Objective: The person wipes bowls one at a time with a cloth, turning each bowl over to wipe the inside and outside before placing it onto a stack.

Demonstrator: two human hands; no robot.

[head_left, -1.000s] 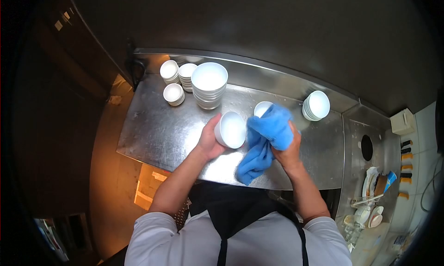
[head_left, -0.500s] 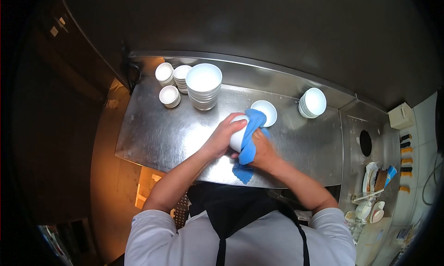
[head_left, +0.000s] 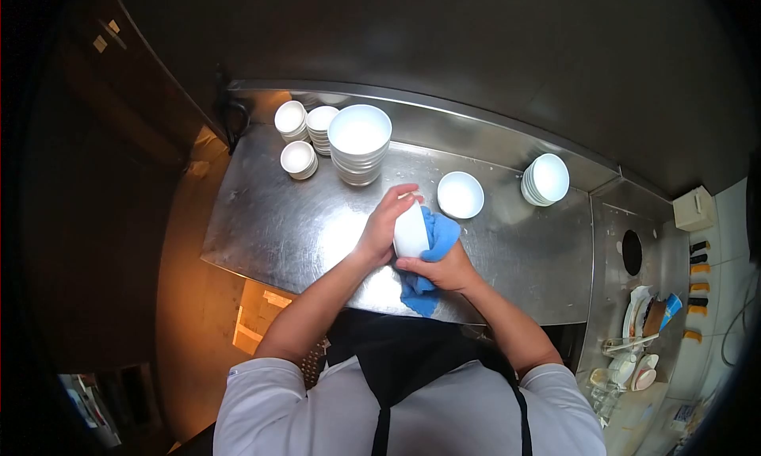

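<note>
A white bowl [head_left: 411, 230] is held on its side just above the steel counter [head_left: 261, 218]. The left hand [head_left: 386, 225] is curled over its back, and the right hand [head_left: 445, 270] is closed on a blue cloth [head_left: 438, 236] pressed against it. A single bowl [head_left: 460, 194] is seen just beyond, a tall stack [head_left: 359, 143] and 3 small stacks [head_left: 298, 159] to the left, and another stack [head_left: 545, 179] well to the right. Since 0.5 s before, the cloth has been drawn down off the held bowl's top, and the single bowl's edge has been uncovered.

A second ago the blue cloth [head_left: 434, 238] hung apart at the right; now the right grip [head_left: 444, 272] presses it against the white bowl [head_left: 411, 230]. The left grip [head_left: 386, 222] has turned that bowl's opening rightward into the cloth. The lone bowl [head_left: 460, 194] farther off is uncovered.
</note>
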